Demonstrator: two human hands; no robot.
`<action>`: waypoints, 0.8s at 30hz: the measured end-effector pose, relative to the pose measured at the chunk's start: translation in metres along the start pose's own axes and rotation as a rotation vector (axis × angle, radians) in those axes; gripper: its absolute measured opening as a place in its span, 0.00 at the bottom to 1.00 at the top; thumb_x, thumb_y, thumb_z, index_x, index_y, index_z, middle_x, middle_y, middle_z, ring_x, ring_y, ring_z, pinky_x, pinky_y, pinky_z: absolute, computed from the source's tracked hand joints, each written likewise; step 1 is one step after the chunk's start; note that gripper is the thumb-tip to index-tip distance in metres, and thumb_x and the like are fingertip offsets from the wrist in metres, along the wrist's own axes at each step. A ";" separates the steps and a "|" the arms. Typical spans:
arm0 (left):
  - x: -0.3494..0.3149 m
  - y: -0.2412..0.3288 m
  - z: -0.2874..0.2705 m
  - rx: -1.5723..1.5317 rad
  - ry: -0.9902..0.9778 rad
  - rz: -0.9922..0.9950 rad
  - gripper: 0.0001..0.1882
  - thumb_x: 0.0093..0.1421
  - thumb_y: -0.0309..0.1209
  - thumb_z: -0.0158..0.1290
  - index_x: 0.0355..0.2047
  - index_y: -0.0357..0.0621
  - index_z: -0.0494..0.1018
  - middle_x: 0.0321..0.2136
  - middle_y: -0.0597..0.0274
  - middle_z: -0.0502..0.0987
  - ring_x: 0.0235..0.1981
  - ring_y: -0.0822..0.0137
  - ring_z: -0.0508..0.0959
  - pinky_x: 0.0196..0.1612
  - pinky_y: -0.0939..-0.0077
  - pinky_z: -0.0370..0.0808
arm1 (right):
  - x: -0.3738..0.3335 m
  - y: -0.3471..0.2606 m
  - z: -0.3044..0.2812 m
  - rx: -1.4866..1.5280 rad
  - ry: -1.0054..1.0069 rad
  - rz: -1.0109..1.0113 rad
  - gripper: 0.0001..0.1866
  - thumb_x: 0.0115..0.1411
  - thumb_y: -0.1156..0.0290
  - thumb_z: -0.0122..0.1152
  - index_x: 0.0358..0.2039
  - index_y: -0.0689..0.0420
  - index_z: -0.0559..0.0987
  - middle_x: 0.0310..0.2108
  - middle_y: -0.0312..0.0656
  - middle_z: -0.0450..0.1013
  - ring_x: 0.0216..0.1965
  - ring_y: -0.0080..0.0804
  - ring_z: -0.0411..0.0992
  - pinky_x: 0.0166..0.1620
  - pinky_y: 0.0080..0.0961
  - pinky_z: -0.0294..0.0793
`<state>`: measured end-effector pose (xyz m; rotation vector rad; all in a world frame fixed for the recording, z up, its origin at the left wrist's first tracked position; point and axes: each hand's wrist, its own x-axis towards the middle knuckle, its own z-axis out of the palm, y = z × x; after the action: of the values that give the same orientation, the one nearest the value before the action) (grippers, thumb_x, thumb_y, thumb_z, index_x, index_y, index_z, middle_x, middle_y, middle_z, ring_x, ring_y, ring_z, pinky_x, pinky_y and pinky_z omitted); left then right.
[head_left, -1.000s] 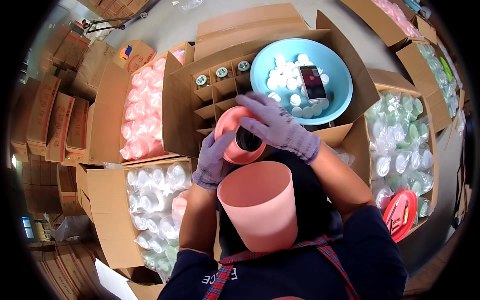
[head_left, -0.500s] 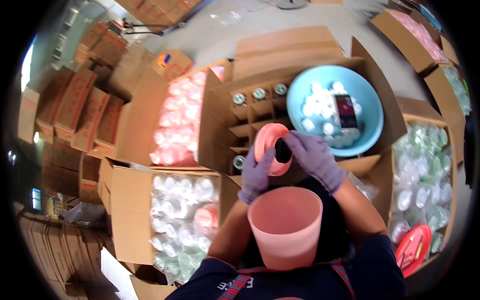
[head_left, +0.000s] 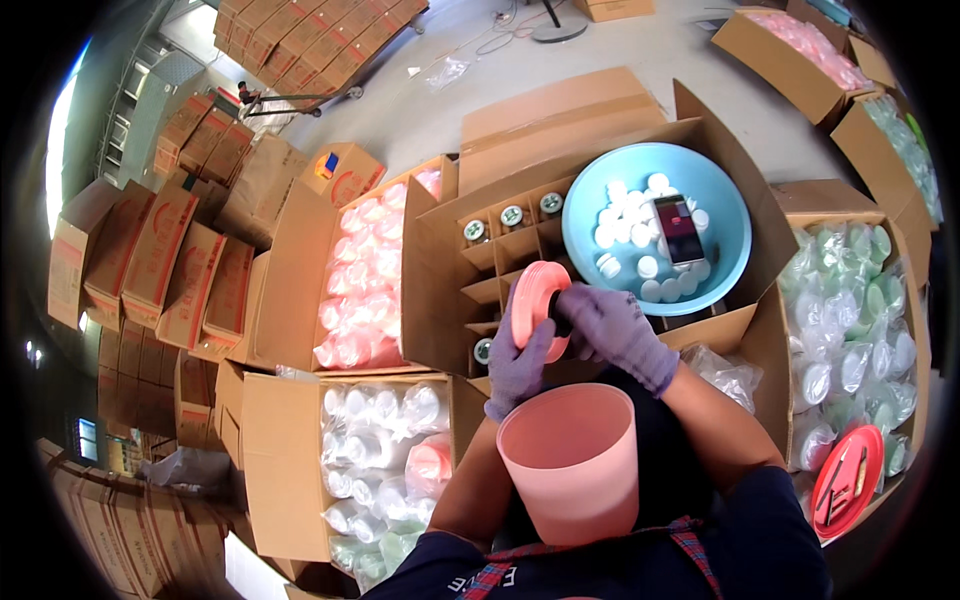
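My left hand (head_left: pixel 516 368), in a purple knit glove, grips a pink round lid (head_left: pixel 541 284), tilted on edge with its thumb across the front. A black round piece (head_left: pixel 560 318) shows at the lid's middle. My right hand (head_left: pixel 628 336), gloved alike, has its fingers curled against that black piece and partly hides it. Below both hands, a pink tapered tub (head_left: pixel 572 470) stands in my lap, its mouth facing up. Just beyond the lid is a divided carton (head_left: pixel 440 270) with several clear jars (head_left: pixel 512 216) in its cells.
A blue basin (head_left: pixel 742 230) holds white caps (head_left: pixel 625 218) and a phone (head_left: pixel 680 230). Cartons of bagged pink (head_left: pixel 362 262) and clear (head_left: pixel 375 430) pieces stand left, another of bagged green and clear ones (head_left: pixel 855 310) right. A red lid (head_left: pixel 850 480) there carries small tools. Stacked cartons (head_left: pixel 165 250) rise far left.
My right fingers have moved from the lid's edge and curled in over the black piece. The lid has turned more edge-on. My head view has shifted slightly, showing more floor at the top.
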<state>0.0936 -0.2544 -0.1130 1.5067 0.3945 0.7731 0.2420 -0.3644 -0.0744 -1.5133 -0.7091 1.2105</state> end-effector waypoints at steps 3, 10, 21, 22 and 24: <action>-0.002 -0.001 0.000 -0.042 0.081 -0.069 0.29 0.64 0.27 0.54 0.65 0.33 0.63 0.58 0.59 0.73 0.57 0.69 0.72 0.60 0.73 0.68 | 0.008 0.027 0.005 -0.597 0.410 -0.646 0.30 0.59 0.59 0.64 0.59 0.58 0.69 0.38 0.54 0.76 0.38 0.56 0.76 0.44 0.43 0.77; -0.004 0.004 0.000 0.004 0.030 -0.047 0.31 0.65 0.27 0.55 0.67 0.41 0.61 0.49 0.67 0.74 0.43 0.77 0.72 0.43 0.81 0.72 | 0.020 0.048 0.009 -0.257 0.311 -0.339 0.41 0.53 0.67 0.72 0.65 0.63 0.64 0.54 0.58 0.72 0.47 0.50 0.77 0.51 0.41 0.76; 0.013 -0.006 0.003 0.088 -0.120 0.079 0.36 0.61 0.28 0.61 0.67 0.32 0.59 0.64 0.46 0.67 0.66 0.59 0.67 0.65 0.68 0.64 | 0.047 0.056 0.002 0.338 -0.143 -0.221 0.26 0.58 0.67 0.70 0.56 0.61 0.74 0.43 0.39 0.78 0.37 0.27 0.79 0.34 0.22 0.81; 0.015 -0.010 0.002 0.224 -0.148 0.169 0.37 0.61 0.30 0.60 0.67 0.32 0.58 0.66 0.45 0.64 0.68 0.56 0.64 0.67 0.66 0.60 | 0.037 0.042 0.007 0.377 -0.041 -0.132 0.24 0.62 0.63 0.65 0.56 0.61 0.75 0.41 0.39 0.79 0.38 0.27 0.79 0.36 0.23 0.80; 0.023 -0.024 0.005 0.543 -0.176 0.413 0.38 0.63 0.33 0.59 0.68 0.32 0.56 0.68 0.42 0.59 0.71 0.50 0.58 0.70 0.62 0.55 | 0.052 0.055 -0.012 0.291 0.061 -0.249 0.29 0.62 0.56 0.65 0.57 0.62 0.74 0.40 0.42 0.79 0.40 0.27 0.78 0.40 0.26 0.79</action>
<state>0.1183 -0.2405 -0.1308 2.1937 0.1628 0.8855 0.2617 -0.3385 -0.1444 -1.1789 -0.6291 1.0252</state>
